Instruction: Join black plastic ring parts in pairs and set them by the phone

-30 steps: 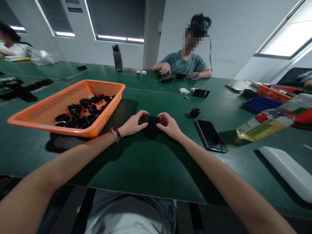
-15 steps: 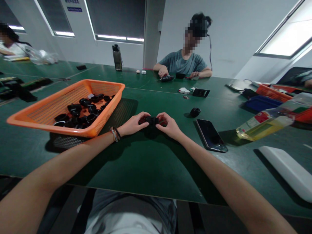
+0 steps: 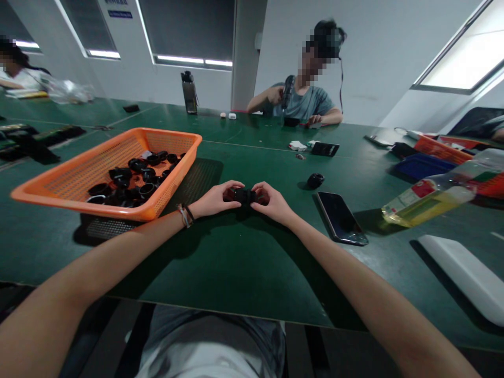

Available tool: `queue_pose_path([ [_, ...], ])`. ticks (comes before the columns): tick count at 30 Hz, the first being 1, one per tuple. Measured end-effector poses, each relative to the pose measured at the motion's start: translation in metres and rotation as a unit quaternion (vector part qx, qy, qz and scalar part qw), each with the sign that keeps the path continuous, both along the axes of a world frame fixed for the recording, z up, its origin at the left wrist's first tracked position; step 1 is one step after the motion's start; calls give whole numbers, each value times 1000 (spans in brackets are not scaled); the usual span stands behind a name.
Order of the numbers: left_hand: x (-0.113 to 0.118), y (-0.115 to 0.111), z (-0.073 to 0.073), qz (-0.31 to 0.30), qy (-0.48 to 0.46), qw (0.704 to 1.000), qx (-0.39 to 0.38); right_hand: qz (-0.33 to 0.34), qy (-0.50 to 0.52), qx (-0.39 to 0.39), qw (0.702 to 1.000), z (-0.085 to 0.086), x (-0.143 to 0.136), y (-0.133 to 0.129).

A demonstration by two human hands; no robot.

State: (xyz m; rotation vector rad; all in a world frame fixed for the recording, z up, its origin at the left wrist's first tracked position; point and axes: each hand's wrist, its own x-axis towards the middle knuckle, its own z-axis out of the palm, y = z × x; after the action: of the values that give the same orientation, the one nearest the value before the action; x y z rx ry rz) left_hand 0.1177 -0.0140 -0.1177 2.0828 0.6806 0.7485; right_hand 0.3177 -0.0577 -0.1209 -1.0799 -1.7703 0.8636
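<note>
A small black plastic part [image 3: 245, 196] is held just over the green table [image 3: 220, 273], between my two hands. My left hand [image 3: 219, 198], with bands at its wrist, grips the part's left side between thumb and fingers. On the other side, my right hand [image 3: 273, 203] pinches it the same way. Fingers and shadow hide much of the part, so its exact kind cannot be made out. To the left stands an orange basket [image 3: 157, 211] with several black ring-shaped parts [image 3: 147, 191] in it. A similar black piece [image 3: 315, 180] lies right of my hands.
Right of my arms lie a phone [image 3: 342, 218], a tipped bottle of yellow liquid [image 3: 429, 199] and a white block [image 3: 464, 275]. A dark water bottle [image 3: 189, 93] stands at the back. Across the table, a person [image 3: 303, 97] holds a power drill [image 3: 288, 92].
The person across the table has raised the power drill from the tabletop. My hands stay in place around the black part, which has turned slightly.
</note>
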Motion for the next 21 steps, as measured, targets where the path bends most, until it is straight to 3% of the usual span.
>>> queue_pose_path([
  [21, -1, 0, 1, 7, 13, 1000, 0, -11, -25, -7, 1000, 0, 1, 0],
])
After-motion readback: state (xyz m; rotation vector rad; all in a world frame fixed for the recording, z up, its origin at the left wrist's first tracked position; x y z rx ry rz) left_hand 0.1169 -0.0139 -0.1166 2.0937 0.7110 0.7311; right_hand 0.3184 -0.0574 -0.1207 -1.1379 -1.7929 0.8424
